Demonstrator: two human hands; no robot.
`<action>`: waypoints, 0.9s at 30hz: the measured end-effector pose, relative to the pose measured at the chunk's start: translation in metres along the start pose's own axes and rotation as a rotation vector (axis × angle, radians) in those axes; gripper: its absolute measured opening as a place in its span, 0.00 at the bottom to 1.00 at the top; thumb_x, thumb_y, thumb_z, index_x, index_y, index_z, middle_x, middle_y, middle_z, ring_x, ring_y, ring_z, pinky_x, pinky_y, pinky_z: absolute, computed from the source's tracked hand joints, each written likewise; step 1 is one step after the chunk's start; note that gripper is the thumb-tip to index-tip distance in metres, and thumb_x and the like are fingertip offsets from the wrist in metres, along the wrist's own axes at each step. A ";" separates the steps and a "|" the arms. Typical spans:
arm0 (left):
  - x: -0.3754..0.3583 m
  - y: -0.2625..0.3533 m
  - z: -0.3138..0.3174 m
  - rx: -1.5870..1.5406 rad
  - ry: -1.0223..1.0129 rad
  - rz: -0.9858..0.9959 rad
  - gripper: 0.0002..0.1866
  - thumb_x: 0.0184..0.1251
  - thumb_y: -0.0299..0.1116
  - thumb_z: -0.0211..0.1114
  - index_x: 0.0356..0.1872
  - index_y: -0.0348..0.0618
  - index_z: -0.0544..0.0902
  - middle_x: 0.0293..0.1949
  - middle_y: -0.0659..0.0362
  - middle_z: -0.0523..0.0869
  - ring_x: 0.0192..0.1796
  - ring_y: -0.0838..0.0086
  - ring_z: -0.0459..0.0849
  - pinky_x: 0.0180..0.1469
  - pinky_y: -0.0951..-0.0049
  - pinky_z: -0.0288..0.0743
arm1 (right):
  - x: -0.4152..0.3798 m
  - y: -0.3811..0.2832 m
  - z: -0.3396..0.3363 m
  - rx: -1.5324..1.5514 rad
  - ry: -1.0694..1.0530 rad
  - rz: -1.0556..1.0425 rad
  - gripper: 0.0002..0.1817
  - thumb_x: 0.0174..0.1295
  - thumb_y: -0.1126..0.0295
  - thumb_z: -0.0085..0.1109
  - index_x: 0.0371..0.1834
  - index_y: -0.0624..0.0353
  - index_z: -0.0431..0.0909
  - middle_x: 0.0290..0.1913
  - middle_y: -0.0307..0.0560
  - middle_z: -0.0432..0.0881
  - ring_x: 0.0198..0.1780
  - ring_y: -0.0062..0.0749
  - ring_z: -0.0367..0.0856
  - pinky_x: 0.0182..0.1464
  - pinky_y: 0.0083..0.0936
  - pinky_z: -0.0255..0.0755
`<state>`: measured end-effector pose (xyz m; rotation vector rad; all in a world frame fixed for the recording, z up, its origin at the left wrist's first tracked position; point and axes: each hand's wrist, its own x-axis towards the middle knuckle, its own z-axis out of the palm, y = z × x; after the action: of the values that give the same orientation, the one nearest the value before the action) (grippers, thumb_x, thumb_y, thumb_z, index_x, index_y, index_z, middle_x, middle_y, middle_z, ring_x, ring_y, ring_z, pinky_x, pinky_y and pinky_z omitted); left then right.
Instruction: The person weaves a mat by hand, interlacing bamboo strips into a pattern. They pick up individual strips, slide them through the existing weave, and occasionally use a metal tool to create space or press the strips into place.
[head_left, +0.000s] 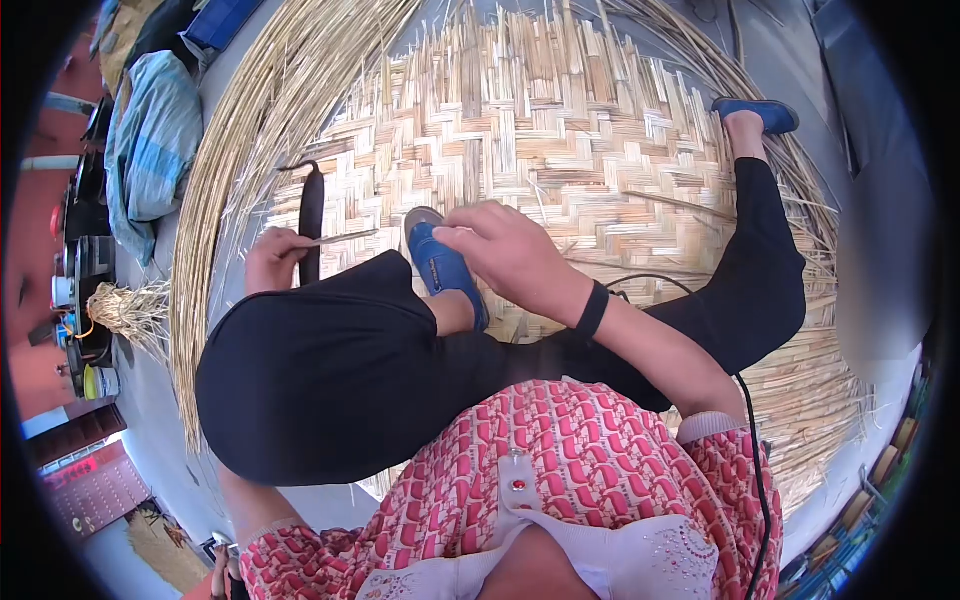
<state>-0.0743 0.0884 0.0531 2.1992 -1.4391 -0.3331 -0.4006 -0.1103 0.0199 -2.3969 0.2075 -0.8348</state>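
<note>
A large herringbone-woven reed mat (600,150) lies under me, with loose reed ends along its far edge. My left hand (274,258), beyond my bent knee, pinches a thin, flat strip (345,238) that points right across the mat. Right beside its fingers lies a long black object (312,215) with a thin curled end. My right hand (515,258) is over the mat by my blue shoe (440,268), its fingers curled together and its thumb pointing left. Whether it holds anything I cannot tell.
Long loose reeds (225,190) fan out around the mat's left side. Farther left are a blue-and-white sack (155,140) and a straw bundle (128,312). My other blue shoe (765,115) rests at the mat's right edge. A dark cable (762,480) runs down my right side.
</note>
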 end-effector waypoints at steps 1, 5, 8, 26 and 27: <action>0.018 0.029 -0.034 0.104 -0.046 0.103 0.11 0.53 0.15 0.70 0.37 0.39 0.88 0.35 0.55 0.83 0.39 0.63 0.85 0.41 0.70 0.78 | 0.012 -0.008 -0.002 0.004 0.007 -0.003 0.19 0.57 0.76 0.61 0.54 0.53 0.79 0.51 0.45 0.81 0.53 0.43 0.81 0.52 0.36 0.77; 0.080 0.126 -0.101 0.580 -0.410 0.689 0.05 0.53 0.21 0.65 0.32 0.36 0.83 0.37 0.54 0.80 0.44 0.59 0.81 0.45 0.64 0.77 | 0.052 -0.041 -0.028 -0.180 0.390 -0.221 0.20 0.58 0.70 0.59 0.56 0.53 0.79 0.56 0.41 0.78 0.60 0.39 0.77 0.62 0.32 0.71; 0.105 0.168 -0.075 0.695 -0.609 0.947 0.04 0.54 0.26 0.61 0.28 0.35 0.79 0.36 0.54 0.77 0.44 0.61 0.78 0.46 0.64 0.76 | 0.061 -0.047 -0.034 -0.439 0.481 -0.181 0.26 0.59 0.66 0.62 0.62 0.55 0.75 0.53 0.44 0.78 0.60 0.40 0.76 0.63 0.35 0.70; 0.121 0.074 0.172 0.013 -0.861 1.082 0.05 0.56 0.26 0.63 0.32 0.39 0.85 0.35 0.55 0.81 0.45 0.61 0.82 0.46 0.65 0.80 | -0.055 0.046 0.095 -0.338 -0.523 0.592 0.23 0.56 0.60 0.67 0.52 0.59 0.76 0.35 0.52 0.84 0.36 0.50 0.86 0.39 0.46 0.78; 0.128 0.073 0.163 -0.015 -0.820 0.979 0.06 0.55 0.24 0.64 0.34 0.38 0.85 0.37 0.54 0.83 0.45 0.61 0.83 0.47 0.65 0.80 | -0.052 0.038 0.085 -0.189 -0.493 0.647 0.25 0.57 0.63 0.64 0.57 0.59 0.72 0.36 0.54 0.84 0.36 0.51 0.86 0.38 0.47 0.78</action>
<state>-0.1527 -0.0950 -0.0397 1.0838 -2.6811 -0.9061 -0.3882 -0.0839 -0.0833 -2.3868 0.8283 0.0747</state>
